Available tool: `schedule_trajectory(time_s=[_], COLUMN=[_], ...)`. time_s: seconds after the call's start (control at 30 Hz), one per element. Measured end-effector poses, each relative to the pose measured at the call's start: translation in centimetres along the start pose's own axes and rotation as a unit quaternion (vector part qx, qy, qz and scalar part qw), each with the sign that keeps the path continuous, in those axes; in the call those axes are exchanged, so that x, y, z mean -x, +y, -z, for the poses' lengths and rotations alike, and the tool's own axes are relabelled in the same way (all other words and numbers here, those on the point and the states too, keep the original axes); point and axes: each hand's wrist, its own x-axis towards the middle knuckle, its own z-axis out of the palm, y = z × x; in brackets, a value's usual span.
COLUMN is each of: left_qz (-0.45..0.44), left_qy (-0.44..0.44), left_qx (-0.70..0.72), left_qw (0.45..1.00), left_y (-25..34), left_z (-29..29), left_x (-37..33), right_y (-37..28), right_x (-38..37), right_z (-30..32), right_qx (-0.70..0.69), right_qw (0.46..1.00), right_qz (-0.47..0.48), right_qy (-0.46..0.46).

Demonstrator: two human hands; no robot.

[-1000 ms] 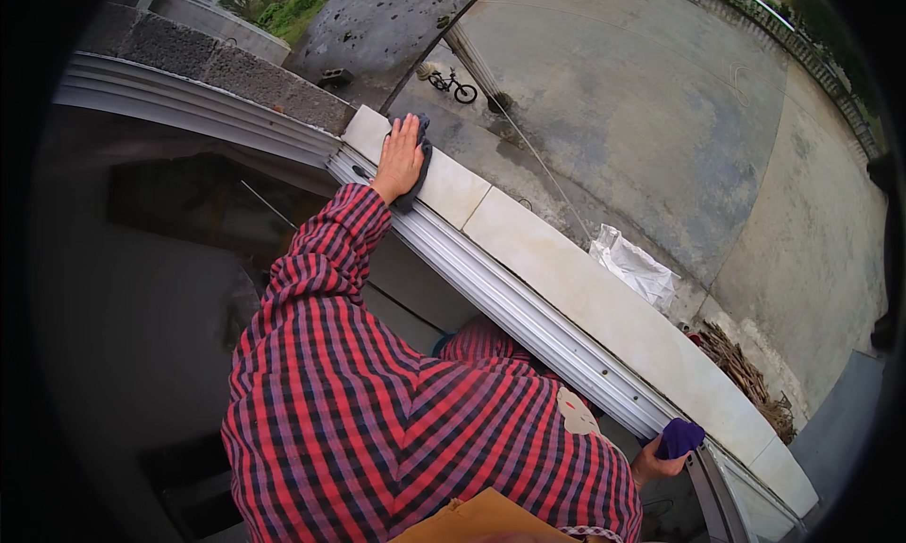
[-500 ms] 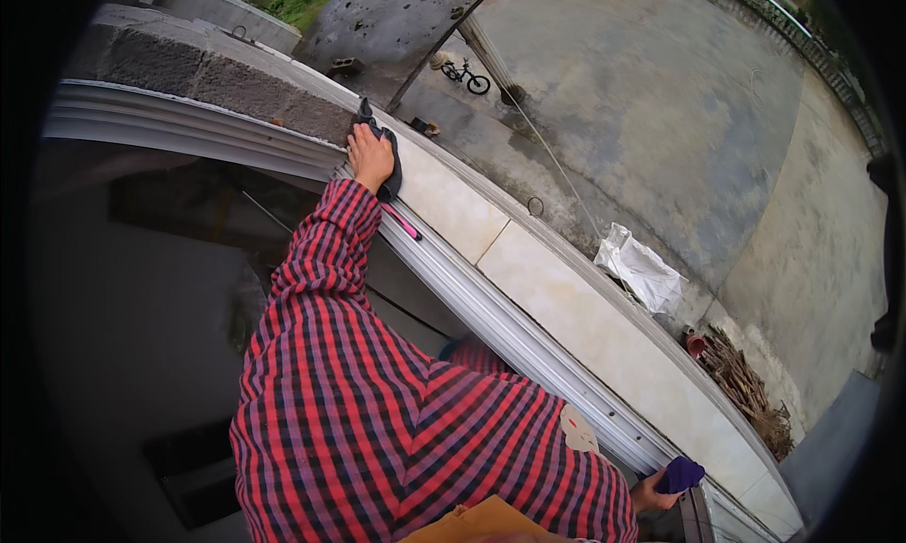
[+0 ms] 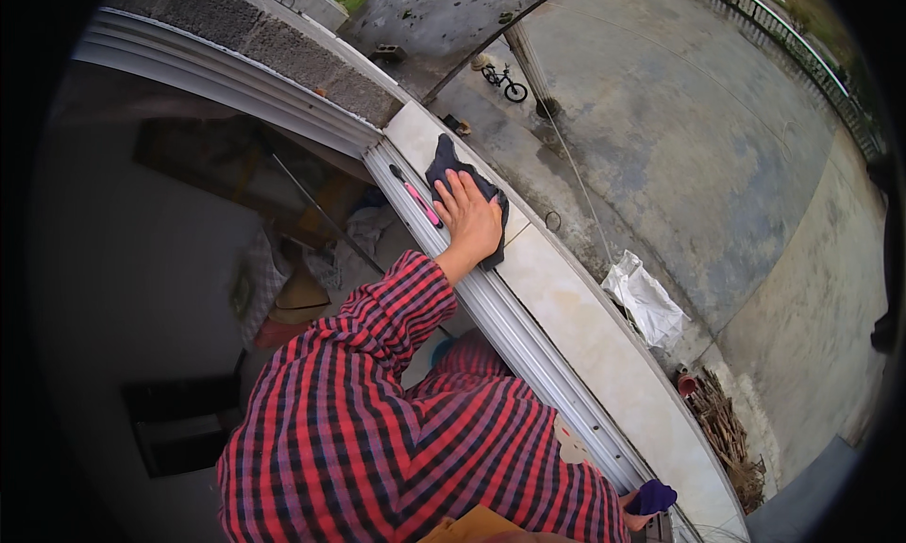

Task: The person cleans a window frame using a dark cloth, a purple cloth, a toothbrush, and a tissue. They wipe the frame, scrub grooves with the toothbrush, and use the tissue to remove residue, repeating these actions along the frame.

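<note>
My left hand point(image 3: 469, 215) lies flat with spread fingers on a dark, damp-looking cloth point(image 3: 444, 158), pressing it on the pale tiled window ledge point(image 3: 576, 302). Beside it, a slim pink-and-black brush point(image 3: 415, 196), much like a toothbrush, rests in the white window track point(image 3: 514, 331). At the lower right, next to the frame, my right hand point(image 3: 634, 517) is closed on a bunched purple cloth point(image 3: 653, 497); its fingers are mostly hidden. Both sleeves are red-and-black checked.
Past the ledge's outer edge is a drop to a concrete yard point(image 3: 661, 156) with a bicycle point(image 3: 505, 83), a white sheet point(image 3: 645, 298) and a woodpile point(image 3: 725, 428). A rough block wall point(image 3: 297, 57) adjoins the ledge. Indoors, a dark stool-like thing point(image 3: 184, 425) stands at the left.
My left hand and the dark cloth have slid along the ledge, away from the block wall and toward me. The brush now shows fully. My right hand keeps the purple cloth.
</note>
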Motion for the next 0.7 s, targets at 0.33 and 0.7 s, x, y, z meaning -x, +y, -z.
schedule_trajectory(time_s=[0.33, 0.7], left_qz=[0.059, 0.003], left_qy=[0.056, 0.052], left_qx=[-0.048, -0.067], left_qw=[0.996, 0.996], left_y=[-8.1, -6.4], left_z=[1.7, -0.8], left_x=[-16.4, -12.7], right_y=[-11.6, -13.0], right_x=[-7.0, -6.0], right_z=[3.5, 2.2], right_qx=[-0.107, -0.081], right_qw=[0.991, 0.994], right_qz=[0.009, -0.068], right_qy=[-0.080, -0.006])
